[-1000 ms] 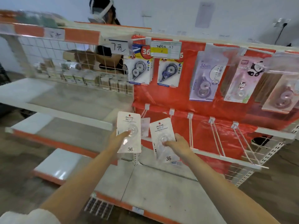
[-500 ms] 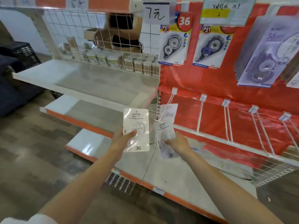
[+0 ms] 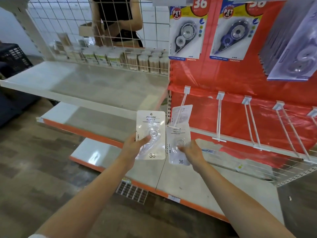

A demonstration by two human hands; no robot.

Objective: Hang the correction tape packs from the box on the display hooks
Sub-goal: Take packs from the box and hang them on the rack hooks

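My left hand (image 3: 135, 145) holds a white correction tape pack (image 3: 151, 133) marked 36, upright, left of the hooks. My right hand (image 3: 191, 152) pinches a second white pack (image 3: 178, 143) with its top just below the tip of the leftmost lower hook (image 3: 180, 110). Another white pack (image 3: 183, 113) hangs on that hook behind it. The other lower hooks (image 3: 219, 117) to the right are bare, against the red backing. The box is not in view.
Coloured tape packs (image 3: 187, 31) hang on the upper row. White shelves (image 3: 85, 86) lie to the left with a wire grid (image 3: 68, 31) behind; a person stands beyond it. A wire basket (image 3: 274, 170) sits low right.
The view has moved closer and lower toward the lower hooks. My right hand has brought its pack up under the tip of the leftmost hook. My left hand keeps its pack beside it.
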